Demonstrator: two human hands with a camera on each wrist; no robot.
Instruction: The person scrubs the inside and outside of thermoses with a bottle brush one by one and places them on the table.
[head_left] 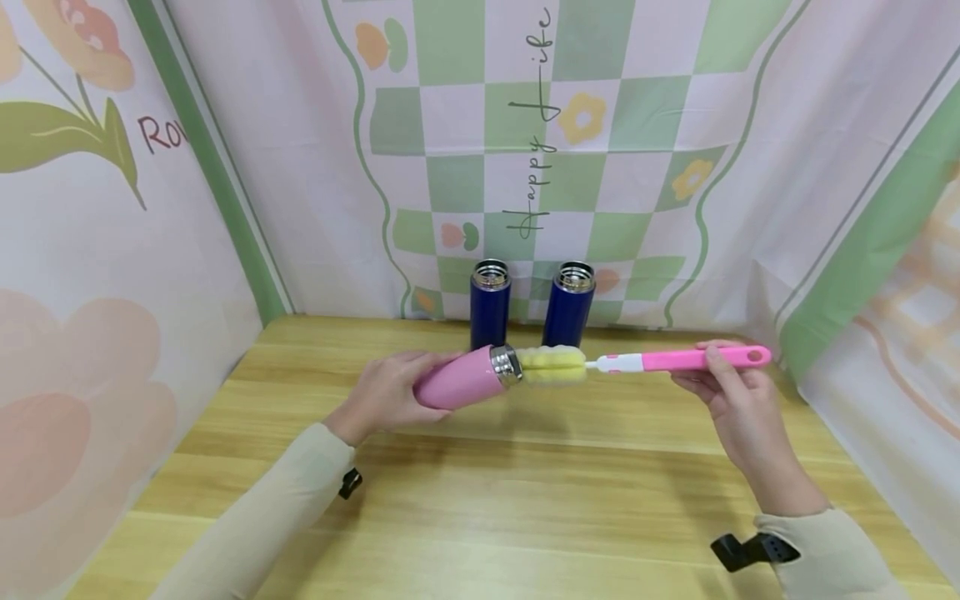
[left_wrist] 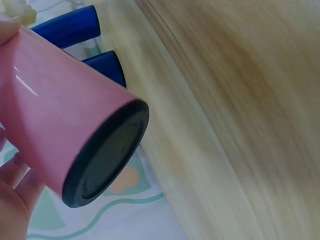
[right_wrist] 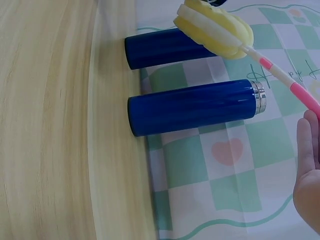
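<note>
My left hand point(head_left: 393, 390) grips a pink vacuum flask point(head_left: 461, 379) that lies tilted in the air, its steel mouth turned to the right. In the left wrist view the flask's black base point(left_wrist: 107, 155) faces the camera. With my right hand point(head_left: 738, 400) I pinch the pink handle of a bottle brush point(head_left: 678, 359) between thumb and fingers. The brush's yellow and white sponge head point(head_left: 555, 365) points left, its tip right at the flask's mouth. The right wrist view shows the sponge head point(right_wrist: 215, 27) and only part of the right hand point(right_wrist: 307, 170).
Two blue flasks, a left one point(head_left: 490, 308) and a right one point(head_left: 570, 304), stand uncapped at the back of the wooden table point(head_left: 480, 517). Behind them hangs a green-and-white checked cloth point(head_left: 517, 117). Printed cloth also hangs at both sides.
</note>
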